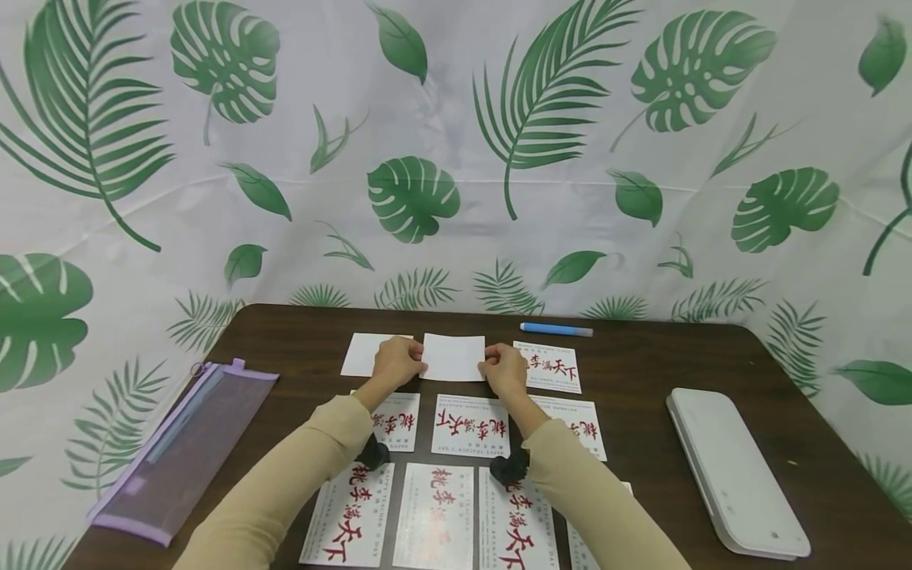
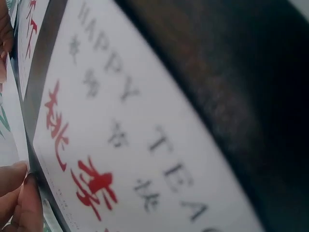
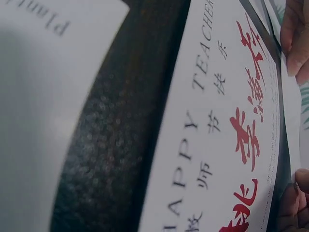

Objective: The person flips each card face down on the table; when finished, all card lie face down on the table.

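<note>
A blank white card (image 1: 454,358) is held by its two side edges near the back of the table. My left hand (image 1: 397,360) pinches its left edge between thumb and fingers, and my right hand (image 1: 507,370) pinches the right edge. Both wrist views show the card nearly edge-on, with fingertips at each end. Just below it lies a card printed with red characters (image 1: 470,427). Another white card (image 1: 362,354), its visible face blank, lies partly behind the left hand. A printed card (image 1: 559,370) lies beside the right hand, partly covered by it.
Several more printed cards (image 1: 435,514) lie in rows toward the front, some beneath the forearms. A blue marker (image 1: 556,329) is at the back edge. On the left is a purple mesh zip pouch (image 1: 192,451); a white case (image 1: 737,471) lies on the right. Leaf-patterned cloth (image 1: 427,277) hangs behind.
</note>
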`<state>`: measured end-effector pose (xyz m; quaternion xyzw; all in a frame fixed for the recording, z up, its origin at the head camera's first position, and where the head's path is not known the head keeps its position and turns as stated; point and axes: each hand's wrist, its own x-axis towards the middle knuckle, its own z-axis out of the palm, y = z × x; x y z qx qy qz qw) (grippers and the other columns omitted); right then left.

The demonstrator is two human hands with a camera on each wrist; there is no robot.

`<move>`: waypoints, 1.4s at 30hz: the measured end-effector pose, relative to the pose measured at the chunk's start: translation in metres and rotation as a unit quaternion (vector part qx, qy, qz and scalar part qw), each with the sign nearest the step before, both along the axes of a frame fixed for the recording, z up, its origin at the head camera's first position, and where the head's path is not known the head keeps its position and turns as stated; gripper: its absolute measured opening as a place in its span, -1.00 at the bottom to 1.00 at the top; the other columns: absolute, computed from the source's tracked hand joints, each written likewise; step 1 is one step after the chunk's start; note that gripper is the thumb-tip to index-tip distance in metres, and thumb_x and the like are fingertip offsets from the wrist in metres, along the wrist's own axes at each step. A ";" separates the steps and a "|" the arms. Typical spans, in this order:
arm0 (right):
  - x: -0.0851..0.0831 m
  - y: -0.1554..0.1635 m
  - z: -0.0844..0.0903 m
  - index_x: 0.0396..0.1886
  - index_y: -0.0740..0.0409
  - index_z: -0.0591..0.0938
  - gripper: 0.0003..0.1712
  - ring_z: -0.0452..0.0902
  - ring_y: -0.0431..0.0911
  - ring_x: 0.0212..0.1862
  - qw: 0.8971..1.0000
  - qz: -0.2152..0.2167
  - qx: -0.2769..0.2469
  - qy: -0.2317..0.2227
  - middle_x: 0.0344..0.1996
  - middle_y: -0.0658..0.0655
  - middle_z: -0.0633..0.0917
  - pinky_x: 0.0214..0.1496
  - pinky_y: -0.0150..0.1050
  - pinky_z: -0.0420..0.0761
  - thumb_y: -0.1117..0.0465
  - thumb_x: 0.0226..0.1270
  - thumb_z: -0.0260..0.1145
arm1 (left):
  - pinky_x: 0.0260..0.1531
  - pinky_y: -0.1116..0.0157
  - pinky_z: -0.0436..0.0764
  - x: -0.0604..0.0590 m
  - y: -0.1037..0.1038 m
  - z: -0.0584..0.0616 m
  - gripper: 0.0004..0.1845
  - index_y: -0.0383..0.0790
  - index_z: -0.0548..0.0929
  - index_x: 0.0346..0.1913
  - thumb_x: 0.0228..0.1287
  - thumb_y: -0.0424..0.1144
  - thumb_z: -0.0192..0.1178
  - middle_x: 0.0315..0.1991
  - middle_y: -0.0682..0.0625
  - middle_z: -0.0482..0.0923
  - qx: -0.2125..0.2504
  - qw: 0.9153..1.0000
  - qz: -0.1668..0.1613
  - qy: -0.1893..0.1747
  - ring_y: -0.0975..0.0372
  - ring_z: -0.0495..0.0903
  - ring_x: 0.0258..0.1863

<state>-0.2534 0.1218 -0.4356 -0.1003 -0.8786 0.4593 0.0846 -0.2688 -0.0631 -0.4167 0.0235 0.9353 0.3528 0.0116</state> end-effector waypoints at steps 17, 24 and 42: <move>0.000 -0.003 0.003 -0.27 0.36 0.62 -0.78 0.52 -0.03 -0.39 0.999 0.000 0.052 0.002 -0.51 0.17 0.64 -0.26 -0.17 0.51 0.43 0.00 0.36 | -0.27 0.23 0.55 -0.001 0.002 0.007 -0.79 -0.31 0.72 -0.23 0.02 -0.34 0.38 -0.36 -0.04 0.68 -0.049 0.999 -0.019 0.005 0.16 0.59 -0.33; 0.000 0.008 0.004 -0.15 0.38 0.60 -0.68 0.56 -0.01 -0.38 0.999 0.017 0.049 0.016 -0.46 0.20 0.65 -0.27 -0.17 0.55 0.39 0.04 0.38 | -0.41 0.27 0.50 -0.002 0.005 0.009 -0.88 -0.31 0.71 -0.34 0.03 -0.34 0.37 -0.43 -0.03 0.64 -0.071 0.996 -0.038 0.039 0.18 0.54 -0.41; 0.005 0.126 0.006 -0.08 0.35 0.61 -0.67 0.38 -0.24 -0.47 0.997 -0.074 -0.010 -0.010 -0.46 0.09 0.59 -0.48 -0.43 0.39 0.31 0.15 0.33 | -0.35 0.36 0.65 -0.008 0.087 0.015 -0.50 -0.42 0.54 0.10 0.05 -0.39 0.36 -0.14 -0.24 0.62 0.131 0.981 -0.131 -0.060 0.07 0.68 -0.28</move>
